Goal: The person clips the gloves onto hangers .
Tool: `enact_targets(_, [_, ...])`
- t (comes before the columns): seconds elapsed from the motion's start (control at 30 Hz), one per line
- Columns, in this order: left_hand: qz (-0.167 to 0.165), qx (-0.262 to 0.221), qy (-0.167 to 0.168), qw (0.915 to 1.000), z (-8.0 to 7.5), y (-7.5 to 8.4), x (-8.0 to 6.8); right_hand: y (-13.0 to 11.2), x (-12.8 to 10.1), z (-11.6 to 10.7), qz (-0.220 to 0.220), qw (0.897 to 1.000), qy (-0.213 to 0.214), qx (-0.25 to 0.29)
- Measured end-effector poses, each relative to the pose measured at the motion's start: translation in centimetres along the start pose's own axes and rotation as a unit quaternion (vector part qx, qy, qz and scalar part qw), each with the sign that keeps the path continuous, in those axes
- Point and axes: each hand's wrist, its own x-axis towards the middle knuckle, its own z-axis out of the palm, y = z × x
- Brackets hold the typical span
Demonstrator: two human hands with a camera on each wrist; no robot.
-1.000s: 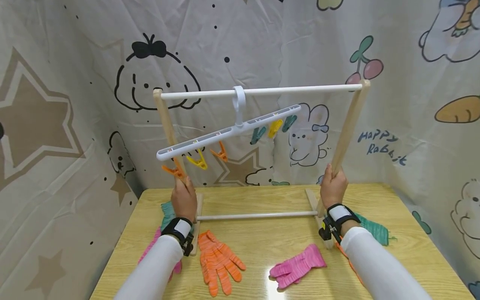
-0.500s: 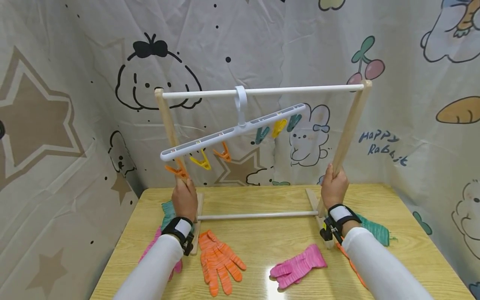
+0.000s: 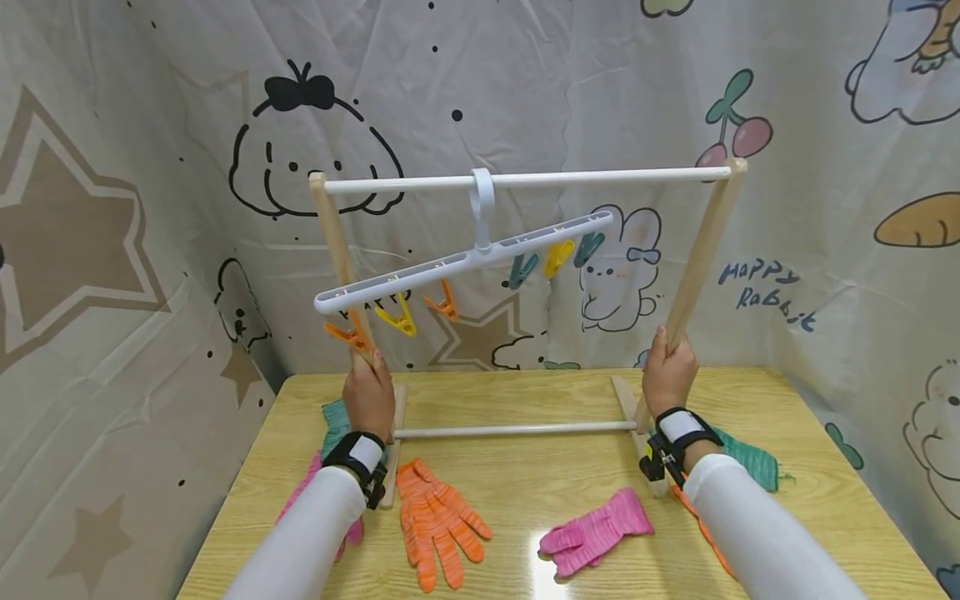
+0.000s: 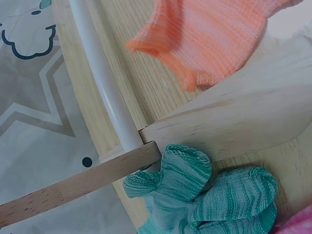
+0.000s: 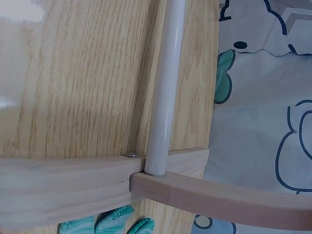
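Both my hands are clasped on the wooden rack [image 3: 699, 258], which stands at twelve o'clock from me.
Taking the rack's middle as the dial, my left hand [image 3: 369, 396] is wrapped round the upright at eight o'clock, my right hand [image 3: 670, 375] round the one at four. From the top bar [image 3: 600, 177] at twelve the pale hanger [image 3: 482, 255] hangs tilted, its nine-o'clock end lower, with orange and yellow clips [image 3: 400, 318] on that half, teal and yellow pegs [image 3: 558, 258] on the other. On the table [image 3: 517, 492], an orange glove [image 3: 437, 517] lies at seven, a pink glove [image 3: 597, 532] at five, and green gloves [image 3: 750, 463] at eight and four.
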Motion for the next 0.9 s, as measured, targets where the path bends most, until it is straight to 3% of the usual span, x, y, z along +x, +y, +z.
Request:
enact_targets(0.37, [-0.011, 0.005, -0.019, 0.9997, -0.26, 0.38, 0.04, -0.23, -0.08, -0.09, 0.001, 1.0, -0.001, -0.002])
enact_targets(0.9, [-0.002, 0.002, -0.016, 0.9999, -0.04, 0.27, 0.19, 0.34, -0.03, 0.18, -0.012, 1.0, 0.014, -0.016])
